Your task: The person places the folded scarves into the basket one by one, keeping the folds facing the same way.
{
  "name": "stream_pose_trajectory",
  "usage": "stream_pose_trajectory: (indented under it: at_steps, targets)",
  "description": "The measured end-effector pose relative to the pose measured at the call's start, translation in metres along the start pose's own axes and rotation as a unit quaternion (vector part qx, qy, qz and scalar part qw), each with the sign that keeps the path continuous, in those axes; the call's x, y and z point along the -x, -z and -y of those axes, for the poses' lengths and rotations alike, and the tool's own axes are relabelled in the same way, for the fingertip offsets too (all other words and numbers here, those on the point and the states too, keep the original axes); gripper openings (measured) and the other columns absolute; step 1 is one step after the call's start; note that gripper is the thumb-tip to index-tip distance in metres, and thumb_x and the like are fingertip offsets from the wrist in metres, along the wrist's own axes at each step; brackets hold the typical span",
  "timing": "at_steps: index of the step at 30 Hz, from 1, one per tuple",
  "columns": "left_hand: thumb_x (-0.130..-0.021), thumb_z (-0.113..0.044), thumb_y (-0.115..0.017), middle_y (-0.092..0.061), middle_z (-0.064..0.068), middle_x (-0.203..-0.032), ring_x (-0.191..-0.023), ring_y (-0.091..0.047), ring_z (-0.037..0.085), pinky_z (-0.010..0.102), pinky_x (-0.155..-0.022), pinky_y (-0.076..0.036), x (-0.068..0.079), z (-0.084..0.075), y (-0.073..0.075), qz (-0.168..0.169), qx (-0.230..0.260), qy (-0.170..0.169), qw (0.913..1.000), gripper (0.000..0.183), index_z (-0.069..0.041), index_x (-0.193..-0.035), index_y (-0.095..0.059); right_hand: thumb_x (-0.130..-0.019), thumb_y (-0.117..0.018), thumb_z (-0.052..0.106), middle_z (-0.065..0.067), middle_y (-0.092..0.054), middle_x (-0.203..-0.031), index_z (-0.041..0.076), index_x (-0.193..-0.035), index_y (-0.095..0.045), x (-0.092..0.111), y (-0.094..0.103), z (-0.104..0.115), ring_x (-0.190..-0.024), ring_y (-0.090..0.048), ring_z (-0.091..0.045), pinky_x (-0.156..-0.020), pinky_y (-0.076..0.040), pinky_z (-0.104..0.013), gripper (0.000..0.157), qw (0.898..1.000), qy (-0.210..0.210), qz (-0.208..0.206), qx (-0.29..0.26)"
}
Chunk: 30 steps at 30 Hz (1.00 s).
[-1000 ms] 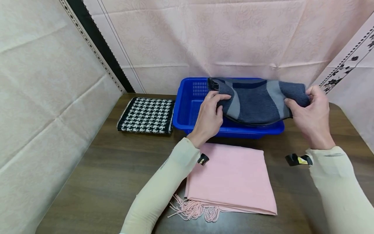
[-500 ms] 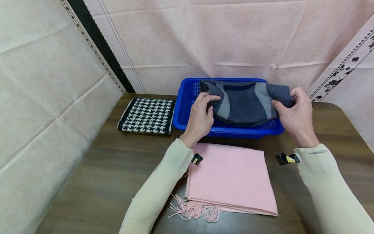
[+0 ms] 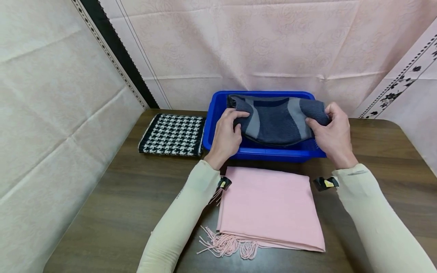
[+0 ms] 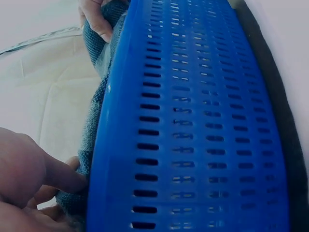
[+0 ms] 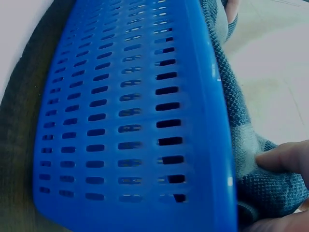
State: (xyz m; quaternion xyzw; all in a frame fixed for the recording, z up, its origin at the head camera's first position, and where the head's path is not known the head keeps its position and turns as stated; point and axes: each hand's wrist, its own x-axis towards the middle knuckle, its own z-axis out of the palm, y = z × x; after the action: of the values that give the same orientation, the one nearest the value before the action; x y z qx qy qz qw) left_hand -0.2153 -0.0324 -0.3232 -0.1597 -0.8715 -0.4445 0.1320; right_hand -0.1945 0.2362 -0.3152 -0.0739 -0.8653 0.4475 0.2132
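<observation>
**Both hands held a folded grey scarf over the blue basket**

The left hand (image 3: 226, 138) gripped the left end of a folded grey scarf (image 3: 278, 120), its fingers curled over the top of the cloth and its thumb tucked against the near side. The right hand (image 3: 330, 136) gripped the right end the same way, fingers wrapped over the rolled edge. Neither hand was spread flat; each was closed round the fabric. The scarf, dark blue-grey with paler grey bands, sat in the mouth of a blue basket (image 3: 273, 153), its underside down between the walls and its top above the rim. Whether it touched the basket floor could not be told.

The left wrist view showed the slotted wall of the basket (image 4: 193, 135) close up, with the scarf (image 4: 94, 111) pressed along its inner edge, the left hand (image 4: 29, 179) at the near end and the fingers of the other hand (image 4: 96, 19) at the far end. The right wrist view showed the same wall (image 5: 135, 121) from the other side, the knitted cloth (image 5: 246, 159) lying against it and a fingertip of the right hand (image 5: 285, 162) resting on the weave.

The basket stood at the far middle of a dark wooden table (image 3: 119, 197). Just left of it, touching or nearly so, lay a folded black-and-white checked scarf (image 3: 172, 134). Near the basket, between the two cream sleeves (image 3: 181, 223), lay a folded pink scarf (image 3: 269, 208) with its fringe (image 3: 225, 246) at the near left corner.
</observation>
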Motion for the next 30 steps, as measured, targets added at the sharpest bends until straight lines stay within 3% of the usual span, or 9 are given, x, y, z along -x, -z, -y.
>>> stream_pose_trajectory:
  at_steps: [12, 22, 30]
  targets:
    - [-0.101, 0.003, -0.054, -0.059, 0.004, -0.137, -0.133, -0.055, 0.022, 0.038, -0.110, -0.048, -0.005, 0.010, 0.000, 0.001, -0.018, 0.016, 0.9997, 0.035, -0.014, -0.126, -0.070, -0.095, -0.071, 0.025, -0.017, -0.064, -0.118, 0.002, -0.093, -0.043, -0.005, -0.011, -0.003, -0.105, -0.050, -0.019, -0.080, -0.039, -0.026, 0.036, 0.999, -0.004, 0.040, 0.008]
    - [-0.100, 0.003, -0.056, -0.059, 0.002, -0.139, -0.135, -0.055, 0.021, 0.038, -0.109, -0.048, -0.009, 0.014, -0.003, 0.007, -0.053, 0.037, 0.9979, 0.035, -0.016, -0.124, -0.072, -0.094, -0.072, 0.020, -0.012, -0.063, -0.121, 0.001, -0.093, -0.045, -0.007, -0.018, -0.007, -0.106, -0.052, -0.018, -0.080, -0.040, -0.021, 0.033, 0.998, -0.001, 0.055, 0.009]
    - [-0.100, 0.000, -0.055, -0.059, -0.001, -0.140, -0.133, -0.056, 0.021, 0.039, -0.105, -0.050, -0.013, 0.014, -0.005, 0.015, -0.076, 0.071, 0.9944, 0.034, -0.019, -0.123, -0.073, -0.095, -0.071, 0.021, -0.016, -0.060, -0.119, 0.001, -0.091, -0.045, -0.009, -0.022, -0.008, -0.106, -0.051, -0.026, -0.081, -0.039, -0.029, 0.033, 0.997, 0.009, 0.065, 0.033]
